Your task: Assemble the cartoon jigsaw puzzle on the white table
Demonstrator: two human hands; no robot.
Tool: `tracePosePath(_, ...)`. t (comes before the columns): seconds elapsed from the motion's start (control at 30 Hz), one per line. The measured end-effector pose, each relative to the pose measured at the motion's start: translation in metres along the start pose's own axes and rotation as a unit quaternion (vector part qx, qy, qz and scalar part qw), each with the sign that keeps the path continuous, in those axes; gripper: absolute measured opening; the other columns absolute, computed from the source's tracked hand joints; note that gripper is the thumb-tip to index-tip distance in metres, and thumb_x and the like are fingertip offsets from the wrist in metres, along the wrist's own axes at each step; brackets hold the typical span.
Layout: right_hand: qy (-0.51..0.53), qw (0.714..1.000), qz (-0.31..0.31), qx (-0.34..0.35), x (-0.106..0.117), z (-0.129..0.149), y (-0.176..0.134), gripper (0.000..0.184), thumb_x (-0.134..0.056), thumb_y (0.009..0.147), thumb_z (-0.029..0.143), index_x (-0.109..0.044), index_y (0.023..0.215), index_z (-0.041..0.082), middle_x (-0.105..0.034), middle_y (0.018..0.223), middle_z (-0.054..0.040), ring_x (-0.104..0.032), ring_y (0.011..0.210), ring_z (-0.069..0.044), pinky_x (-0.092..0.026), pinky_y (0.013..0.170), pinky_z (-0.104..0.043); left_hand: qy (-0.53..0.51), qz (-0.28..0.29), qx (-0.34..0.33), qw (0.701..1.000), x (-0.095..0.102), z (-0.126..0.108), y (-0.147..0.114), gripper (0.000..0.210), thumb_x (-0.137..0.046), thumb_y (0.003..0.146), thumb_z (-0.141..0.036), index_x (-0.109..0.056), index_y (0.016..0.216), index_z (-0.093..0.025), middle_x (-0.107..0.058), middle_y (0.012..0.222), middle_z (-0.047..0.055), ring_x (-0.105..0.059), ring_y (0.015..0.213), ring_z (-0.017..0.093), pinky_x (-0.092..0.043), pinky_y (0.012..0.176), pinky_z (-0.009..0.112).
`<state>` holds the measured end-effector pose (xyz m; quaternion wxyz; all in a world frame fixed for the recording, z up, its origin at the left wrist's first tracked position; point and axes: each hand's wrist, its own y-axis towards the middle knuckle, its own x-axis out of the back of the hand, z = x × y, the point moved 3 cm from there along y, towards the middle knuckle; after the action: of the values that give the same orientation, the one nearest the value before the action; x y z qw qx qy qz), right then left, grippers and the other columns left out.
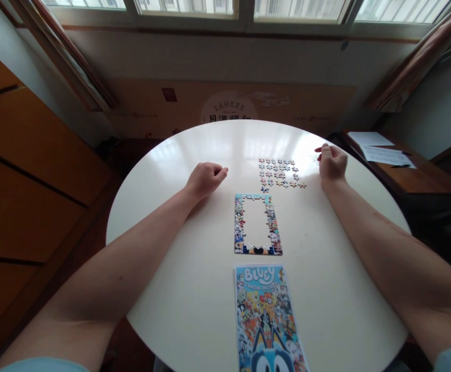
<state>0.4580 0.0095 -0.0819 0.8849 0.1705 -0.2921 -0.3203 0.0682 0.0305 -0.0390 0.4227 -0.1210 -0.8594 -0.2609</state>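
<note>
My left hand (207, 179) rests on the white table in a loose fist, with nothing visible in it. To the right, my right hand (332, 162) is held near the table's far right edge, its fingers half curled and slightly apart, and I see nothing held. Between the hands, loose jigsaw pieces (281, 168) lie in rough rows, closer to my right hand. Nearer to me is an assembled rectangular puzzle border (239, 227), its middle showing bare tabletop. Below it lies a colourful Bluey picture sheet (264, 310) with a blue dog's face, cut off by the frame.
The round white table (194, 289) stands by a windowed wall. Papers (382, 155) and dark pens lie on a brown side table (431, 178) at right. An orange-brown cabinet (27, 196) is at left, and curtains hang on both sides.
</note>
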Motion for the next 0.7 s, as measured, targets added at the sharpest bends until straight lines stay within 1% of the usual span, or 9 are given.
tracePosePath(0.07, 0.018, 0.997, -0.060, -0.034, 0.001, 0.001, -0.002, 0.043, -0.036, 0.098, 0.047, -0.065, 0.090, 0.017, -0.051, 0.067, -0.0002, -0.047, 0.062, -0.016, -0.037, 0.061, -0.032, 0.001, 0.002, -0.002, 1.000, 0.000, 0.001, 0.000, 0.048, -0.048, 0.089, -0.040, -0.026, 0.050, -0.023, -0.019, 0.052, -0.006, -0.023, 0.051, 0.011, -0.020, 0.057, 0.030)
tracePosePath(0.1, 0.032, 0.995, -0.076, -0.051, 0.001, 0.001, -0.003, 0.041, -0.041, 0.095, 0.048, -0.067, 0.087, 0.017, -0.052, 0.066, 0.0004, -0.049, 0.062, -0.016, -0.039, 0.061, -0.031, 0.001, 0.000, 0.000, 1.000, 0.001, 0.002, -0.001, 0.048, -0.048, 0.089, -0.040, -0.025, 0.050, -0.023, -0.019, 0.052, -0.005, -0.023, 0.051, 0.011, -0.020, 0.057, 0.030)
tracePosePath(0.2, 0.054, 0.992, -0.091, -0.065, -0.002, 0.003, -0.005, 0.042, -0.050, 0.089, 0.052, -0.070, 0.080, 0.017, -0.054, 0.061, 0.0011, -0.053, 0.062, -0.017, -0.041, 0.061, -0.030, 0.002, 0.013, -0.008, 1.000, 0.002, 0.004, -0.001, 0.046, -0.045, 0.090, -0.042, -0.025, 0.053, -0.022, -0.021, 0.052, -0.005, -0.026, 0.051, 0.012, -0.021, 0.057, 0.031)
tracePosePath(0.3, 0.069, 0.992, -0.083, -0.073, -0.006, 0.004, -0.006, 0.043, -0.053, 0.086, 0.055, -0.073, 0.081, 0.017, -0.059, 0.062, 0.0000, -0.056, 0.062, -0.018, -0.043, 0.061, -0.030, 0.004, 0.014, -0.022, 1.000, 0.002, 0.006, 0.000, 0.046, -0.044, 0.090, -0.044, -0.023, 0.055, -0.022, -0.020, 0.054, -0.004, -0.025, 0.052, 0.012, -0.021, 0.057, 0.031)
tracePosePath(0.43, 0.070, 0.993, -0.058, -0.079, -0.009, 0.006, -0.008, 0.045, -0.053, 0.086, 0.057, -0.075, 0.084, 0.018, -0.065, 0.068, -0.0023, -0.060, 0.067, -0.020, -0.045, 0.064, -0.030, -0.003, 0.018, -0.038, 0.999, 0.003, 0.006, 0.000, 0.045, -0.042, 0.091, -0.043, -0.022, 0.057, -0.021, -0.022, 0.054, -0.004, -0.026, 0.053, 0.012, -0.023, 0.058, 0.031)
tracePosePath(0.57, 0.062, 0.994, -0.030, -0.079, -0.012, 0.008, -0.009, 0.041, -0.056, 0.085, 0.055, -0.076, 0.088, 0.019, -0.070, 0.074, -0.0044, -0.063, 0.074, -0.022, -0.048, 0.069, -0.032, -0.011, 0.028, -0.027, 0.999, 0.002, 0.008, 0.000, 0.045, -0.042, 0.091, -0.044, -0.022, 0.058, -0.021, -0.022, 0.055, -0.004, -0.026, 0.053, 0.012, -0.023, 0.058, 0.030)
tracePosePath(0.7, 0.053, 0.995, -0.025, -0.080, -0.014, 0.008, -0.009, 0.042, -0.056, 0.084, 0.056, -0.076, 0.092, 0.019, -0.073, 0.080, -0.0064, -0.064, 0.076, -0.023, -0.050, 0.072, -0.033, -0.019, 0.029, -0.018, 0.999, 0.002, 0.011, 0.001, 0.045, -0.043, 0.090, -0.044, -0.022, 0.058, -0.021, -0.022, 0.055, -0.004, -0.026, 0.053, 0.012, -0.023, 0.057, 0.030)
